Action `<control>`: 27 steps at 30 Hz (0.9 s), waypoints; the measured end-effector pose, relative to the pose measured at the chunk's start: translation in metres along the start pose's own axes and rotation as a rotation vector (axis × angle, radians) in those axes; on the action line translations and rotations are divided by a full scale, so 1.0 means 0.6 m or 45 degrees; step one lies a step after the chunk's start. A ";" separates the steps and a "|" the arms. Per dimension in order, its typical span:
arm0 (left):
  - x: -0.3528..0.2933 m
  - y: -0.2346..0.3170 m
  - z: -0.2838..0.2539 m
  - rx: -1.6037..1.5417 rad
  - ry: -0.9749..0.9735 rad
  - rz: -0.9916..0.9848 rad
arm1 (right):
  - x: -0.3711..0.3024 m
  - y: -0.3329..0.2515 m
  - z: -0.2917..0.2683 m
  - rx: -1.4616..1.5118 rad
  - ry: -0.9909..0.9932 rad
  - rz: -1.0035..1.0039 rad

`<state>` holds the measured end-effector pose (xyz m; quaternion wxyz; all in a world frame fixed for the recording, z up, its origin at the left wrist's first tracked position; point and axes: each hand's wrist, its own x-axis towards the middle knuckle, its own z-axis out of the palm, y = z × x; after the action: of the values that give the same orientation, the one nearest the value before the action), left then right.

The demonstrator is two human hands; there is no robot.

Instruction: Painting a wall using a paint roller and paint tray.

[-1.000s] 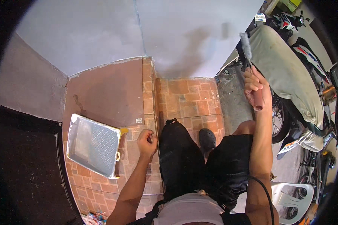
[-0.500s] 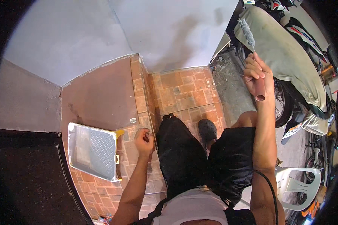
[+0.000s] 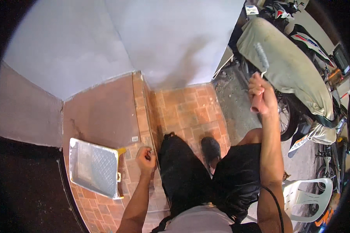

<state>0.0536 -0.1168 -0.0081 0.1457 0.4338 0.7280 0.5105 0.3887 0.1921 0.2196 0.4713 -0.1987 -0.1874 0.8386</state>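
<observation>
A small paint roller is in my right hand, whose fingers wrap round its reddish-brown tube-shaped handle. The fluffy grey-white sleeve points up and away, in front of a covered motorcycle, and looks slightly smeared by motion. My left hand is curled closed near my left knee, with nothing visible in it. To its left, a paint tray with a ribbed slope and a yellow edge lies on the tiles, wet with pale paint. Hand and tray are apart.
Pale painted walls meet in a corner ahead. A brown board lies beyond the tray. On the right stand the cloth-covered motorcycle and a white plastic chair. The tiled step has an edge beside my left leg.
My right hand has lowered slightly and tilted the roller, its sleeve now lower in view. My left hand stays curled. The whole view has shifted a little, with the tray and walls appearing lower.
</observation>
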 end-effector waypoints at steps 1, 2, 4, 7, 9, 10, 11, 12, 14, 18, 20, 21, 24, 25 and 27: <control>0.002 -0.011 -0.005 0.026 0.013 0.088 | 0.013 -0.006 -0.028 -0.099 -0.003 -0.017; -0.005 -0.036 -0.004 0.003 0.027 0.043 | 0.012 0.007 -0.017 -0.215 0.097 -0.087; -0.020 -0.088 -0.004 -0.039 0.080 -0.009 | 0.023 0.036 -0.014 -0.238 0.118 -0.131; -0.012 -0.025 0.013 0.009 0.058 0.066 | 0.014 0.016 -0.028 -0.163 0.113 -0.142; -0.016 -0.011 0.007 0.011 0.092 0.078 | 0.019 0.018 -0.029 -0.172 0.071 -0.124; -0.019 -0.013 0.001 0.008 0.096 0.070 | 0.026 0.022 -0.036 -0.171 0.087 -0.092; -0.025 -0.022 -0.002 0.004 0.096 0.056 | 0.028 0.031 -0.029 -0.169 0.081 -0.103; -0.034 -0.038 0.000 0.038 0.133 0.089 | 0.037 0.040 -0.032 -0.211 0.128 -0.130; -0.039 -0.050 0.012 0.044 0.191 0.148 | 0.041 0.045 -0.032 -0.133 0.072 -0.084; -0.038 -0.076 0.023 0.096 0.302 0.290 | 0.060 0.054 -0.023 -0.126 0.171 -0.102; -0.040 -0.093 0.031 0.198 0.332 0.314 | 0.069 0.064 -0.018 -0.108 0.137 -0.071; -0.038 -0.093 0.034 0.205 0.342 0.312 | 0.073 0.067 -0.012 -0.107 0.129 -0.062; -0.025 -0.061 0.040 0.089 0.240 0.210 | 0.074 0.069 -0.003 -0.183 0.066 -0.110; -0.027 -0.066 0.037 0.105 0.249 0.196 | 0.074 0.075 0.009 -0.179 0.062 -0.087; -0.020 -0.079 0.039 0.142 0.312 0.329 | 0.074 0.086 0.031 -0.245 0.013 -0.080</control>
<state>0.0529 -0.1168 -0.0623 -0.0353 0.4656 0.7057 0.5328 0.3210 0.2030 0.2025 0.4771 -0.2414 -0.2708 0.8005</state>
